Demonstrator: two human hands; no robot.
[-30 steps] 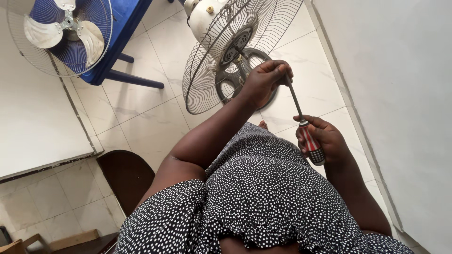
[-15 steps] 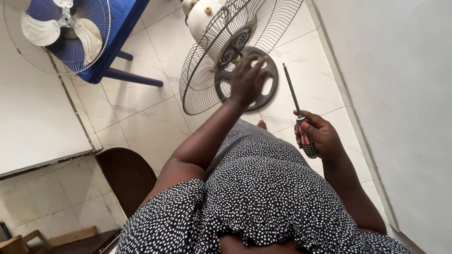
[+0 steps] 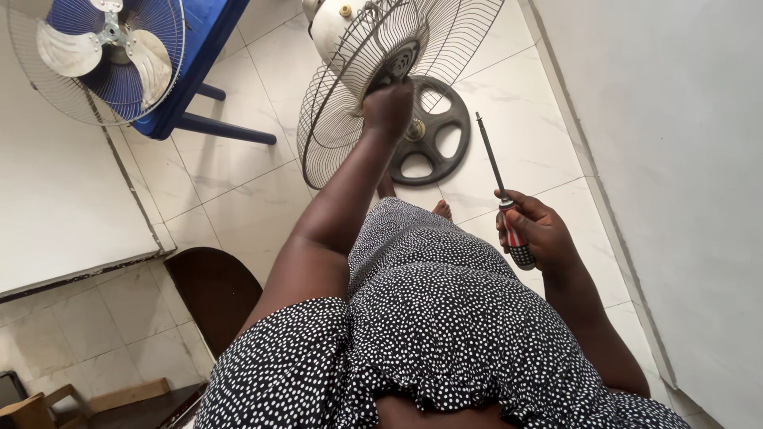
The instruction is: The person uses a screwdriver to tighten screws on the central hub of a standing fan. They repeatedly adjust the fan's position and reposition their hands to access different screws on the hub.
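Reaching further in, the left hand is now gripping the fan grille hub, no longer the screwdriver tip; the right hand, fingers clenched on its handle, is drawing it clear.

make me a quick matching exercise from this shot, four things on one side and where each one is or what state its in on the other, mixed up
Things:
1. screwdriver
2. wire fan guard
3. second fan
4. round fan base

Place or state:
A. lying flat on the tiled floor
B. held in the right hand, shaft pointing away from the person
C. gripped at its centre by the left hand
D. top left of the view, beside the blue table

Pairs: 1-B, 2-C, 3-D, 4-A
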